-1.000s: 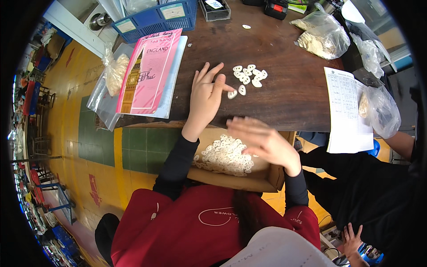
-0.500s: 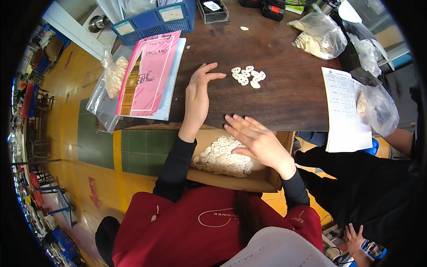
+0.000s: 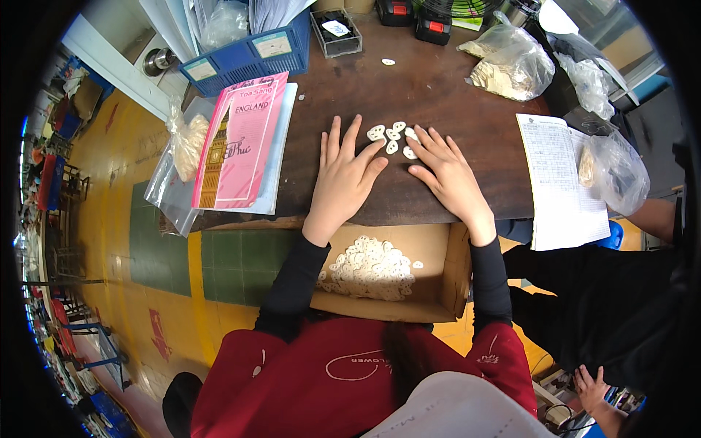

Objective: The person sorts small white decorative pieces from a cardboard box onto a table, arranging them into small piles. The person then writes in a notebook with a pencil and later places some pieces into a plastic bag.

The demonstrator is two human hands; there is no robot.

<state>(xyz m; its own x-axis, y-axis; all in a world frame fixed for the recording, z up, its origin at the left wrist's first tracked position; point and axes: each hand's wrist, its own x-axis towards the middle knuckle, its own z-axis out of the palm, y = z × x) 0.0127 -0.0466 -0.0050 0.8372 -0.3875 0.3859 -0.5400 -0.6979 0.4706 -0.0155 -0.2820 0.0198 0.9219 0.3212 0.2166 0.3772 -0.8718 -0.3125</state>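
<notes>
On the dark wooden table lies a small group of flat white button-like pieces (image 3: pixel 394 131), oval with holes in them. My left hand (image 3: pixel 342 179) rests on the tabletop to their left, its fingers spread and one fingertip by the nearest piece. From the right, my right hand (image 3: pixel 449 175) lies palm down with fingers stretched over the group's right side, hiding some pieces. Neither hand grips anything. Below the table edge, between my forearms, an open cardboard box (image 3: pixel 445 274) holds a heap of the same white pieces (image 3: pixel 369 270).
Left of my hands lie a pink booklet (image 3: pixel 244 146) and a bag of pale pieces (image 3: pixel 188 139). A blue file basket (image 3: pixel 248 62) and small clear tray (image 3: pixel 337 36) stand behind. Filled bags (image 3: pixel 507 73) and a written notebook (image 3: pixel 544 175) lie right, beside another person (image 3: pixel 584 306).
My right hand has moved from above the box up onto the table, over the pieces. My left hand has turned palm down with fingers spread. The group of pieces is partly covered now.
</notes>
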